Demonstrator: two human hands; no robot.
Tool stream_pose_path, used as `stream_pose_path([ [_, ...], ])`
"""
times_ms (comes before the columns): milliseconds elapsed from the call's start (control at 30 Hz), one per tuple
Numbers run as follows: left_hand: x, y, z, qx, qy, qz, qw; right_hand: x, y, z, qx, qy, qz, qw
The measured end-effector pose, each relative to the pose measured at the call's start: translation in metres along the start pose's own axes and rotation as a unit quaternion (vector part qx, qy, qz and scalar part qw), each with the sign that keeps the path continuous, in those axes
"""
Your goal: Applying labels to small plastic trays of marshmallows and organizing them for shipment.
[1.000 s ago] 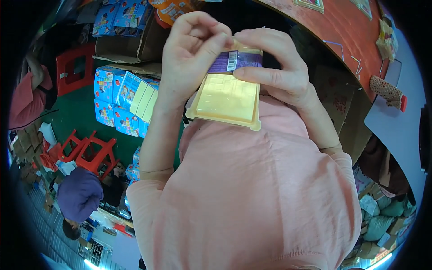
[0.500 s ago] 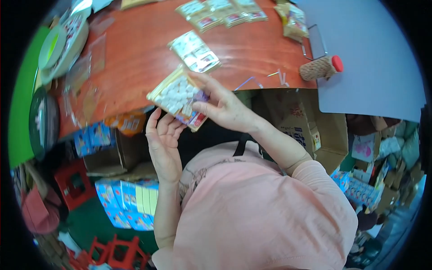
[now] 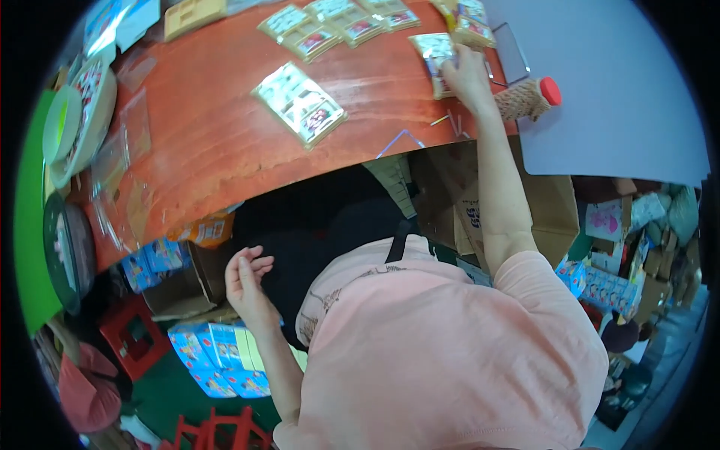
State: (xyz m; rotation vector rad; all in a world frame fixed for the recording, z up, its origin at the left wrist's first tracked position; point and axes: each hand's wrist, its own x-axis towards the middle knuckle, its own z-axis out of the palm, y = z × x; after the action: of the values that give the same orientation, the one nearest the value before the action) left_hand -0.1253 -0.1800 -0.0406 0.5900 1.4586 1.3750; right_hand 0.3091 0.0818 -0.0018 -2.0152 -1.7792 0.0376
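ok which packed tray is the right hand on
The tray lower right of the row of three, under the right hand; that row and the central tray lie untouched.

Our two hands are well apart. We have the right arm stretched far forward, its forearm (image 3: 504, 180) running almost straight up the view from a bent elbow near our side. At its end the right hand (image 3: 470, 75) points ahead, back of the hand facing up, thumb set toward the left and fingers bent; how tightly they close, we cannot tell. Our left arm is drawn in low, its forearm (image 3: 276, 352) angling forward and slightly left. The left hand (image 3: 249, 285) hangs free, fingers loosely curled, thumb near them.
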Motion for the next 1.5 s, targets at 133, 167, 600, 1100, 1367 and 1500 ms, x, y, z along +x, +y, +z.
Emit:
stream_pose_path([
  [133, -0.024, 0.002, -0.056, 0.075, 0.164, -0.025, 0.983, 0.003, -0.007, 0.006, -0.257, 0.004, -0.149, 0.955],
  [167, -0.030, 0.001, -0.077, 0.076, 0.192, -0.007, 0.978, 0.000, -0.008, 0.003, -0.150, 0.147, -0.277, 0.938],
  [600, -0.168, -0.164, -0.286, 0.036, 0.601, -0.160, 0.783, -0.203, -0.250, 0.018, 0.289, -0.180, -0.519, 0.784],
  [1100, -0.103, -0.193, -0.368, 0.387, 0.524, -0.364, 0.665, -0.279, -0.311, 0.065, 0.195, -0.431, -0.627, 0.619],
  [1367, -0.104, -0.196, -0.378, 0.331, 0.495, -0.426, 0.681, -0.290, -0.324, 0.075, 0.203, -0.443, -0.619, 0.615],
  [1500, -0.116, -0.209, -0.397, 0.267, 0.506, -0.427, 0.700, -0.291, -0.325, 0.075, 0.209, -0.441, -0.626, 0.608],
])
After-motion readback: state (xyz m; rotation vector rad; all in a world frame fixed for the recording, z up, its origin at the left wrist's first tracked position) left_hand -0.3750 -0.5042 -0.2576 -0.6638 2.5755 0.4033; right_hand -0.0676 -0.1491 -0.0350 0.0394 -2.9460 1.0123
